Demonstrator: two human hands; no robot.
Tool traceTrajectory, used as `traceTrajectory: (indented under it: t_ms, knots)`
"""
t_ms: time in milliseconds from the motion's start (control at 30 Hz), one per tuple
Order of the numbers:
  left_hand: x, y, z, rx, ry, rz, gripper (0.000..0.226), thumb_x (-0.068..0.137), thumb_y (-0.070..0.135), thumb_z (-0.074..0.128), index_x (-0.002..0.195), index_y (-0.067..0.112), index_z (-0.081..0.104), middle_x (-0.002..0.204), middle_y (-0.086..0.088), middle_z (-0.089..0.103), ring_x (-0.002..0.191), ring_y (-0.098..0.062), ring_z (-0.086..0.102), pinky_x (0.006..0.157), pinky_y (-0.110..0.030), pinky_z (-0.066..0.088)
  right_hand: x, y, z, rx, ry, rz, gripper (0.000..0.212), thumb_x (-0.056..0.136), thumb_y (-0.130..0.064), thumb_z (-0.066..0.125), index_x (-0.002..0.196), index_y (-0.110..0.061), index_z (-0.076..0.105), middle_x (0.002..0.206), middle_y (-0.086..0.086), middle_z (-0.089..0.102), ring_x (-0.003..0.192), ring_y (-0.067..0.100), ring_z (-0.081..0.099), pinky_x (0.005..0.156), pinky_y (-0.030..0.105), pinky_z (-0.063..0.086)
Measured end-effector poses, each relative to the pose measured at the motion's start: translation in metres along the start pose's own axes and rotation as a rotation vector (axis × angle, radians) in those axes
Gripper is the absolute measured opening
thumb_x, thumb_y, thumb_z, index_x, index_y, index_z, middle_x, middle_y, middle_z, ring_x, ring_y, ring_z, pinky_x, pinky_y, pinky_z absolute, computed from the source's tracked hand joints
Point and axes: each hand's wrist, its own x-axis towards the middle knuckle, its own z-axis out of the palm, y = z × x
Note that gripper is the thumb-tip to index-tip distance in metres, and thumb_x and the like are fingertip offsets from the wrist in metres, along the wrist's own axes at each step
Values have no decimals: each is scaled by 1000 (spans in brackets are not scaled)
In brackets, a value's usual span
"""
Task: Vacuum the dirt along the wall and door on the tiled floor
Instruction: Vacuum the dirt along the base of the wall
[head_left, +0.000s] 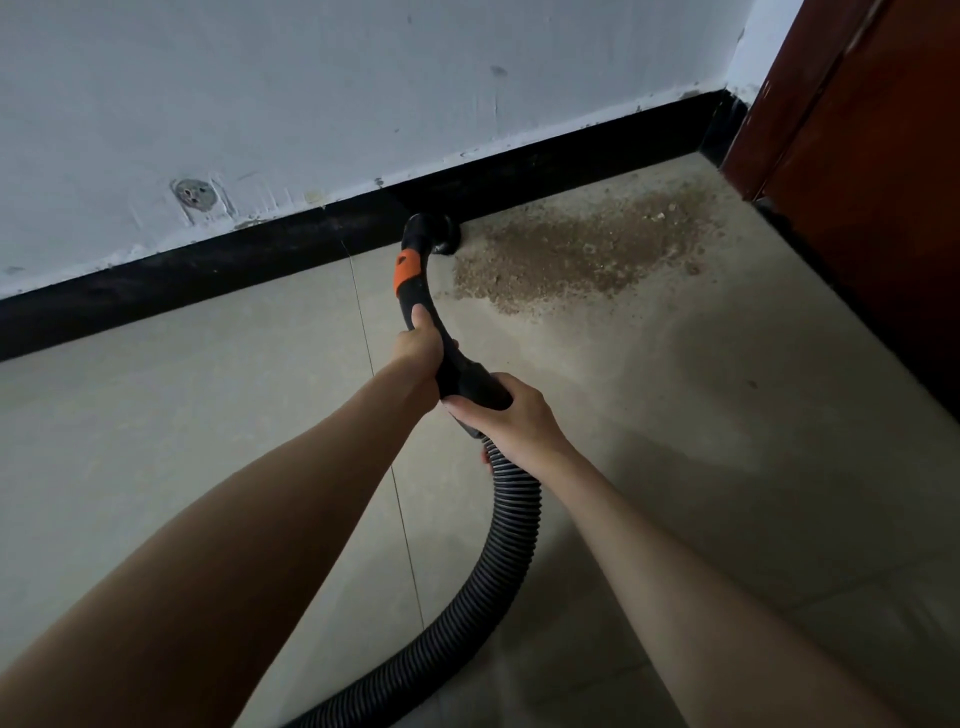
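**Edge Vacuuming: Nozzle at Skirting, Dirt Patch Ahead**

While both hands grip the vacuum, the nozzle sits at the base of the wall, at 12 o'clock from the person.

**Room and surface.** The tiled floor (675, 441) is pale, smooth and hard, with a thin grout line running from 12 toward 6 o'clock. The white wall (363, 93) spans the top of the view, scuffed, with a round patched fitting (193, 195) at 10 o'clock. A black skirting (208, 270) runs along its foot. The dark red door (872, 182) stands at 2 o'clock.

**Task material.** The dirt (576, 249) lies as a brown, granular patch at 1 o'clock, between skirting and door, just right of the nozzle. It looks loose and dry, so it should lift readily.

**Tool handling.** The ribbed hose (498, 561) trails toward 6 o'clock; judged flexible and light, it will drag and twist rather than steer. The curved black handle tube (421, 291), with an orange collar (408, 270), looks rigid, so that is where to take hold. The nozzle (434, 234) touches the floor against the skirting.

**Hands.** The left hand (421, 348) wraps the tube forward, thumb along its top. The right hand (506, 415) curls round the tube's rear end at the hose joint.
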Motion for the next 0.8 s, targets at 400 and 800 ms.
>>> traceTrajectory:
  t_ms: [400,800]
  knots:
    - [12,-24,-14,30,57,-28,40,100,47,27,97,10,42,85,-7,61,82,-23,61,82,-38,52,7,19,-1,-72,-98,-23,28,78,-40,79,93,-23,63,66,-9,64,50,11,60,50,23,51]
    - [-2,4,41,14,-236,-57,47,103,36,30,127,-3,39,81,-11,54,74,-20,56,87,-38,48,9,26,-23,76,150,-7,20,81,-33,77,92,-22,65,67,-5,63,47,13,58,50,28,50]
